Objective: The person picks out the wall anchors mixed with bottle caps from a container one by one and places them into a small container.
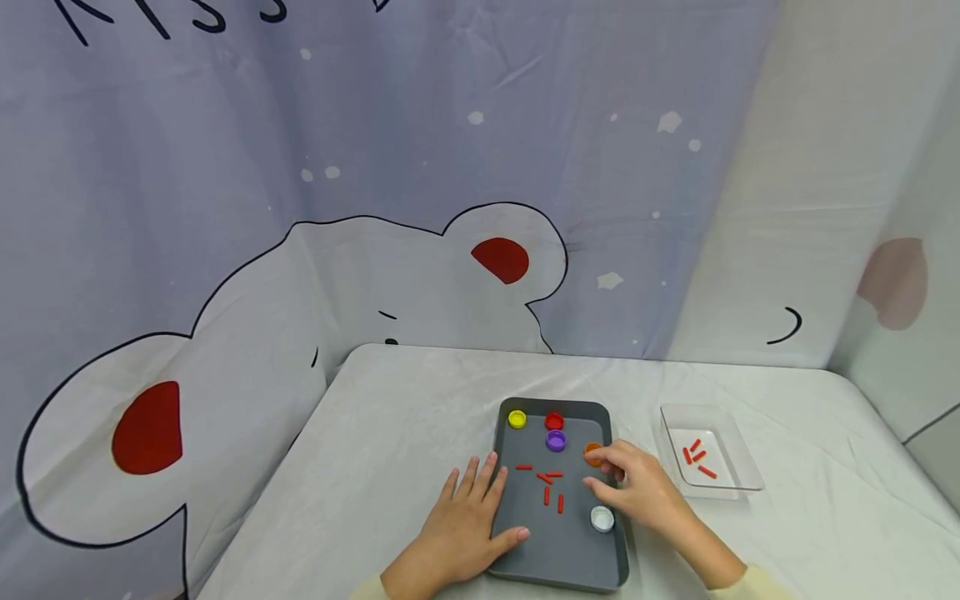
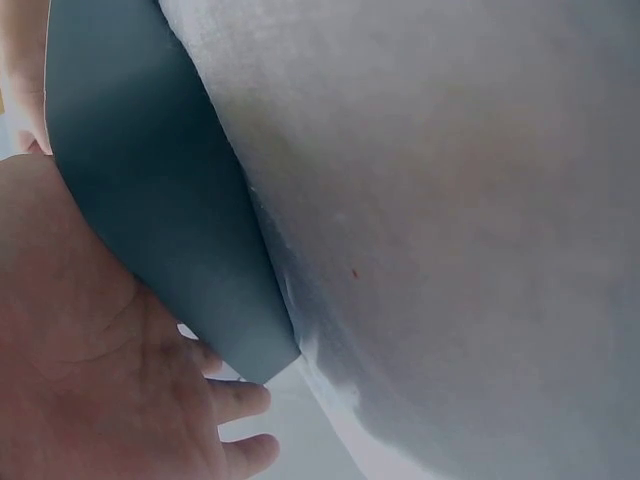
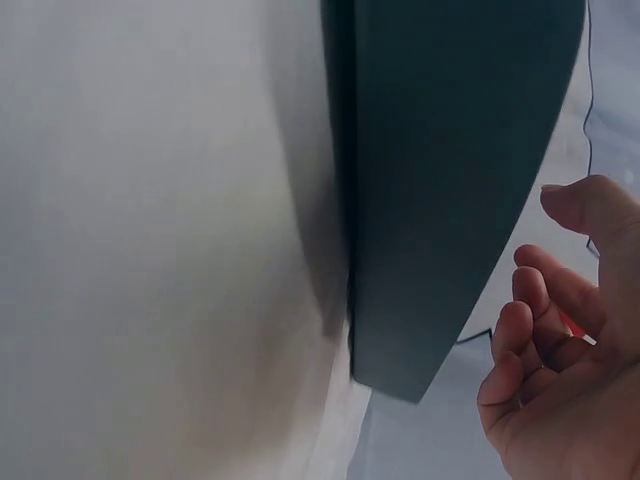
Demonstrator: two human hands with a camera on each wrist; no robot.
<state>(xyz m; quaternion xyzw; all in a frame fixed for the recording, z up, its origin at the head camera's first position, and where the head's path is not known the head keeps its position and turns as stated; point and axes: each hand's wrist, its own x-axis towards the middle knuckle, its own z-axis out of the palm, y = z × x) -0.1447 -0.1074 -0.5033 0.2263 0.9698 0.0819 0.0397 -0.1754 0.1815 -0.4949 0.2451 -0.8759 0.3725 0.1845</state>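
Observation:
A grey tray [image 1: 547,554] lies on the white-covered table. My left hand [image 1: 465,521] rests at its left edge with fingers spread and the thumb reaching over the rim. My right hand [image 1: 637,483] is over the tray's right side, thumb and index finger apart. The index fingertip overlaps an orange cap [image 1: 592,449], partly hidden by it. Below the right thumb sits a white cap [image 1: 602,518]. Several short red sticks [image 1: 547,496] are scattered mid-tray. Towards the back are a yellow cap [image 1: 517,418], a red cap [image 1: 554,421] and a purple cap [image 1: 556,441].
To the right of the tray stands a clear plastic box [image 1: 738,467] with several red sticks [image 1: 707,472] inside. A printed curtain [image 1: 450,125] hangs behind the table. The tray's side wall [image 3: 420,250] fills much of the right wrist view.

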